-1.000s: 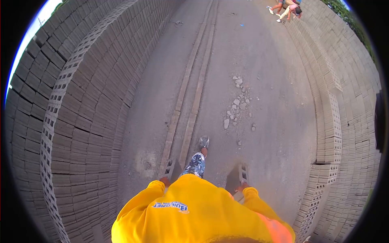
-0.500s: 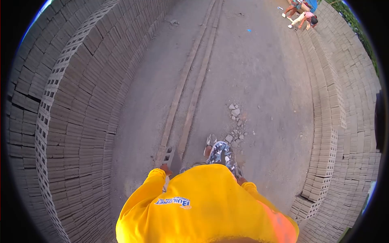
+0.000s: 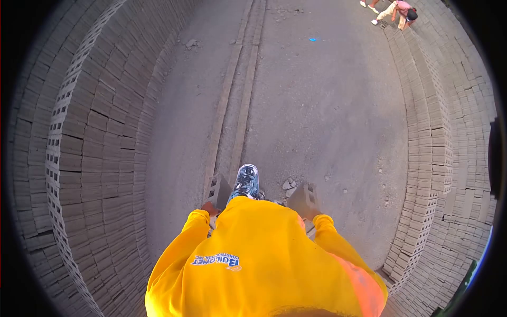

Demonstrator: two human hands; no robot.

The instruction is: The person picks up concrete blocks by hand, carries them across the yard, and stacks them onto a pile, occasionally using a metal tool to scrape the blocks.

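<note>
A grey hollow concrete block hangs at my left side, its holes showing along the outer face. My left hand is closed on it, the fingers partly hidden behind the block and the yellow sleeve. On the other side, my right hand grips a second hollow concrete block, held low beside my leg. The yellow shirt covers the lower parts of both blocks. Between them, one patterned shoe is forward on the ground.
A tall stack of hollow blocks lines the left side, another stack the right. Two long parallel strips run along the ground ahead. Broken rubble lies near my right block. A person bends at the far right stack.
I have moved forward, bringing the rubble nearer. The block in my right hand has swung into view, and the foot in front has changed.
</note>
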